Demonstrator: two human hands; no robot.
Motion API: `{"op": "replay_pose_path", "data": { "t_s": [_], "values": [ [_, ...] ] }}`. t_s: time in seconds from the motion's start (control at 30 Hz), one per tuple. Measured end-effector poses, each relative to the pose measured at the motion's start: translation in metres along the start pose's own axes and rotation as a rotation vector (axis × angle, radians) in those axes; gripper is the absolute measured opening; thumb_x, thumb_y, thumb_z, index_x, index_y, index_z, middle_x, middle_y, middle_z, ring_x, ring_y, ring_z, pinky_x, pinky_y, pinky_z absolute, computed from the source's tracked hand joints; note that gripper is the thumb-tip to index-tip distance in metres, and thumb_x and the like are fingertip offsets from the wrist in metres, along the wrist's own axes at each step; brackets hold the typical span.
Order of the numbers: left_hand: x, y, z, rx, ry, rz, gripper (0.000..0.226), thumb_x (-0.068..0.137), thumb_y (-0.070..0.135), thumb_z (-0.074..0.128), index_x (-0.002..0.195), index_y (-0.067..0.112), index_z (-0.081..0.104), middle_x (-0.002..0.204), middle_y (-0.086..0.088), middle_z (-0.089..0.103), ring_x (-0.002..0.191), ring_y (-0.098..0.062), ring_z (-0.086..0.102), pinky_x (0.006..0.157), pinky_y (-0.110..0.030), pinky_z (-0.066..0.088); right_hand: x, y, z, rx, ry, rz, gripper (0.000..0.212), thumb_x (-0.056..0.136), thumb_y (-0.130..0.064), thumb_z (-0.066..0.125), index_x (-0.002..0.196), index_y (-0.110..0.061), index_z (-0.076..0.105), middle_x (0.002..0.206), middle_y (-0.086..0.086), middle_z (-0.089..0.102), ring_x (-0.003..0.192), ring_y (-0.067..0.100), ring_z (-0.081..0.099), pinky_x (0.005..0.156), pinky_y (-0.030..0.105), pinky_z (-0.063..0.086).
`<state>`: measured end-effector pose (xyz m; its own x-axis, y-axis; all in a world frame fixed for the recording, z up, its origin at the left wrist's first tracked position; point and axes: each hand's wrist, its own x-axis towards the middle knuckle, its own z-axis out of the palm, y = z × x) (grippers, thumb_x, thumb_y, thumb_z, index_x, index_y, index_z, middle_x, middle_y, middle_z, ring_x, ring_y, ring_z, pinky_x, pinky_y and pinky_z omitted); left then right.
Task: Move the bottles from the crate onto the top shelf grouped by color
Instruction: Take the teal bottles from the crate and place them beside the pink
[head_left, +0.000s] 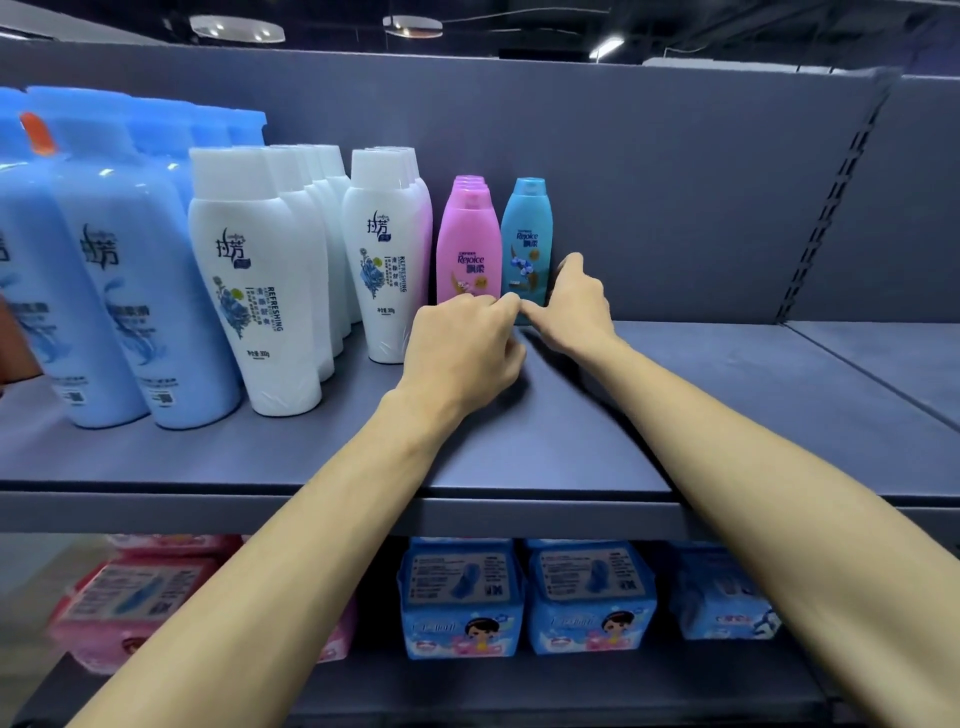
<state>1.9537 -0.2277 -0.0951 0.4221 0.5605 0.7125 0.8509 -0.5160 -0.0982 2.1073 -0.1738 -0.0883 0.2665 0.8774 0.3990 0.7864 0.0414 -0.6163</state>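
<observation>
Now the right hand (576, 306) clasps the teal Rejoice bottle (525, 234), upright on the top shelf (727, 395) beside the pink Rejoice bottles (467, 244). I cannot tell the left hand (462, 348)'s grip. A clumsy nudge could topple both.

Large blue bottles (119, 291): three fronts show, with more caps behind; the full number cannot be told.
White bottles (260, 291): two rows, about five in the left row and about three in the right.
Pink bottles (467, 254): one row, at least three counted by caps.
Small blue bottle (525, 249): one.
Hands: two, a left hand (462, 343) and a right hand (576, 306).
Shelves: two, a top shelf (571, 457) and a lower shelf (519, 686).
Blue packs (460, 597): three.
Pink packs (135, 597): at least two, blurred.
Round ceiling lights (236, 28): two.
</observation>
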Motion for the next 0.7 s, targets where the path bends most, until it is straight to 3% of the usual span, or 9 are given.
{"op": "replay_pose_path", "data": {
  "t_s": [0.17,0.37,0.7],
  "values": [
    [-0.003,0.001,-0.004,-0.026,-0.037,-0.012,0.014,0.084,0.029,0.050,0.083,0.023,0.037,0.088,-0.001,0.065,0.087,-0.028,0.059,0.057,-0.033,0.031,-0.030,-0.006,-0.020,-0.030,-0.029,-0.069,0.049,0.086,-0.036,0.074,0.112,-0.010,0.042,0.108,0.008,0.062,0.096,0.030,0.059,0.076,0.037,0.047],
    [-0.015,0.005,-0.026,-0.058,-0.016,-0.018,0.019,0.084,0.034,0.053,0.087,0.016,0.054,0.089,-0.001,0.063,0.089,-0.026,0.057,0.061,-0.035,0.042,-0.083,-0.005,-0.047,-0.069,-0.051,-0.119,0.049,0.087,-0.039,0.073,0.117,-0.011,0.047,0.108,0.005,0.063,0.098,0.025,0.058,0.082,0.035,0.047],
    [-0.058,0.004,-0.076,-0.059,-0.053,0.065,0.020,0.086,0.035,0.051,0.092,0.016,0.056,0.088,0.002,0.062,0.089,-0.024,0.056,0.060,-0.031,0.036,-0.143,-0.031,-0.074,-0.164,-0.036,-0.231,0.043,0.087,-0.040,0.073,0.115,-0.014,0.051,0.108,0.003,0.065,0.090,0.023,0.062,0.085,0.038,0.052]
  ]
}}
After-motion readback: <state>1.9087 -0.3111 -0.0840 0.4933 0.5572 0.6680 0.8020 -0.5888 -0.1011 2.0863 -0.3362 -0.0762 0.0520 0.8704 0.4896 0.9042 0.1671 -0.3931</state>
